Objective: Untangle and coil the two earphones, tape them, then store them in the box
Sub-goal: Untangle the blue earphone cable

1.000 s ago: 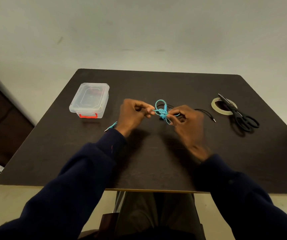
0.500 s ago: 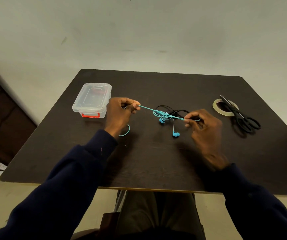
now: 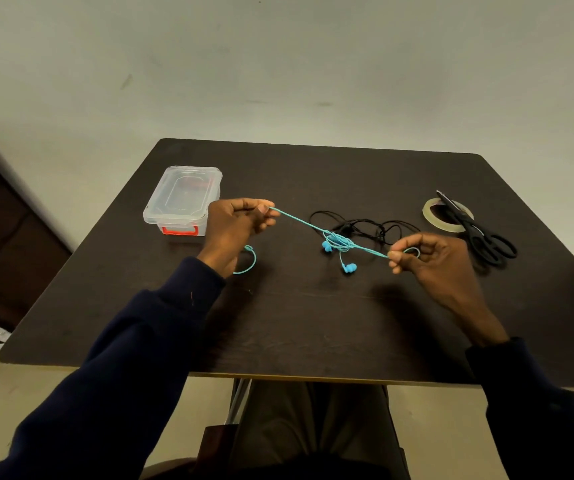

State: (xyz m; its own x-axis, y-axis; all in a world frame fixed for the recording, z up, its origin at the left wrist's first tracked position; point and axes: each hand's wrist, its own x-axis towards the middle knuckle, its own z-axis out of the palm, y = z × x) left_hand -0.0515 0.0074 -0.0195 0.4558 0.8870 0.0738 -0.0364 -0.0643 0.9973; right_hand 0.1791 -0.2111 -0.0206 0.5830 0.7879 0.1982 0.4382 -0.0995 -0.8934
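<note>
- Worktop: dark, with rounded corners, carrying every item listed here.
- Left hand: fingers curled, thumb and forefinger pinched on one end of the blue earphone cord, raised over the worktop just right of the box.
- Right hand: fingers curled, fingertips pinched on the other end of the cord, with a small loop of it showing by the thumb.
- Blue earphone: cord drawn taut between the two hands, slanting from far left to near right; a knotted bunch sits near its middle, with two earbuds hanging below it. A loose tail curves out beneath the left hand.
- Black earphone: lies in loose loops on the worktop just beyond the blue knot; whether the two cords are entangled cannot be told.
- Box: clear plastic, lid on, red latch facing near; far left.
- Tape roll: lies flat, far right.
- Scissors: black, closed, blades across the tape roll, handles toward the near right.
</note>
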